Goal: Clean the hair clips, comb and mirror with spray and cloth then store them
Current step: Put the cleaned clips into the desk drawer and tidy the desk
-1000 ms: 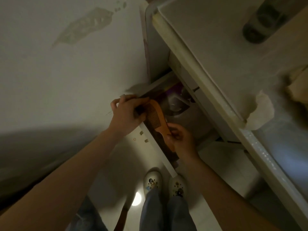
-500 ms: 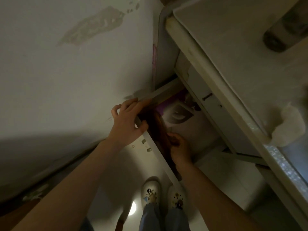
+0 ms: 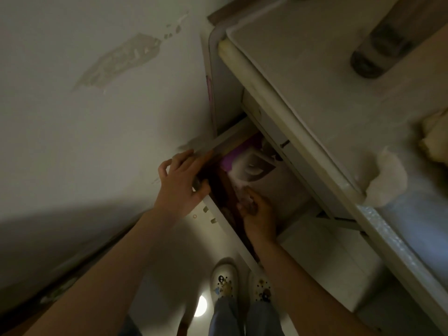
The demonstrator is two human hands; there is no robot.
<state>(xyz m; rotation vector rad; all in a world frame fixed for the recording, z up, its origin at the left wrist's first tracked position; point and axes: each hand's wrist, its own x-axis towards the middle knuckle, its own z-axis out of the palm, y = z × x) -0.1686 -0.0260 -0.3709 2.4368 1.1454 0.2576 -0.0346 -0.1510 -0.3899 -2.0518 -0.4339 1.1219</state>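
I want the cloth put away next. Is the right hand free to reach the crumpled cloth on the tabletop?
Probably not yet: the right hand is down inside the open drawer, below the tabletop edge, while the cloth lies above.

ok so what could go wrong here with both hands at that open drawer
The left hand grips the front edge of the white open drawer while the right hand reaches inside it; sliding it in now could pinch those fingers. The drawer's dim inside looks crowded around a purple item, so things could get knocked or jammed.
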